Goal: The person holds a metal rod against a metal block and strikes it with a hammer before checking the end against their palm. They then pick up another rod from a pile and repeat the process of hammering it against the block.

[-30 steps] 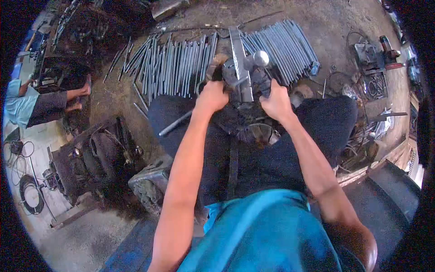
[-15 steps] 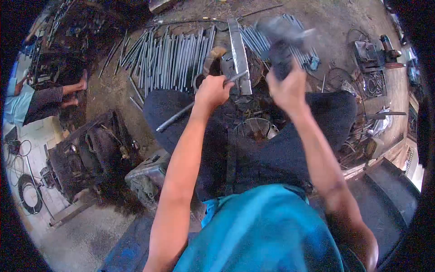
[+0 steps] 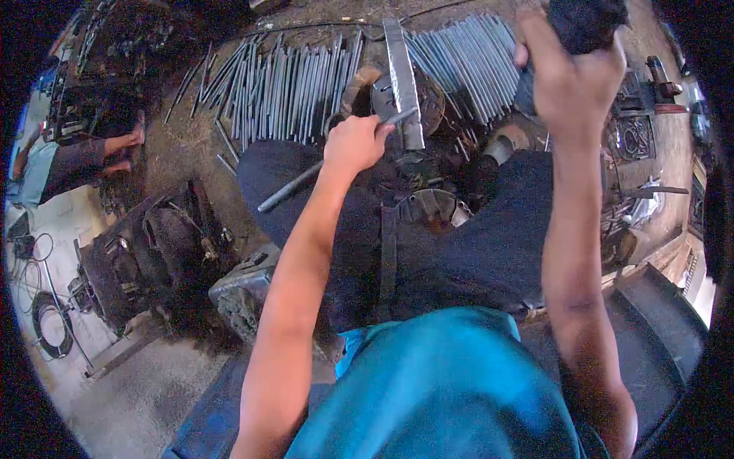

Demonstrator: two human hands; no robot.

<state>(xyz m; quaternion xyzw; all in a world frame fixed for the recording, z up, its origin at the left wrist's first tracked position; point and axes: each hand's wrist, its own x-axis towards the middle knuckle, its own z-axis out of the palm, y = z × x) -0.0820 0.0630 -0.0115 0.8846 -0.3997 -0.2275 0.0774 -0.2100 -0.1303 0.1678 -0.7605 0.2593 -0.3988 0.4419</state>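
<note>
My left hand [image 3: 354, 145] is closed around a grey metal rod [image 3: 290, 187], held at a slant over my left thigh. The rod's upper end overlaps a long flat metal bar [image 3: 407, 96], which lies across a dark round metal block [image 3: 432, 99]. Raised high at the upper right, my right hand [image 3: 577, 92] grips a hammer by its thick black handle [image 3: 585, 27]. The hammer's head is beyond the top of the view.
Many metal rods [image 3: 298, 92] lie side by side on the ground, with another row [image 3: 470, 65] right of the bar. At far left are a person's legs [image 3: 84, 157]. A dark machine [image 3: 153, 260] and worn metal block [image 3: 245, 298] stand at left, a wooden board [image 3: 669, 153] at right.
My right hand has lifted the hammer up and to the right, away from the bar. My left hand keeps the rod in nearly the same place.
</note>
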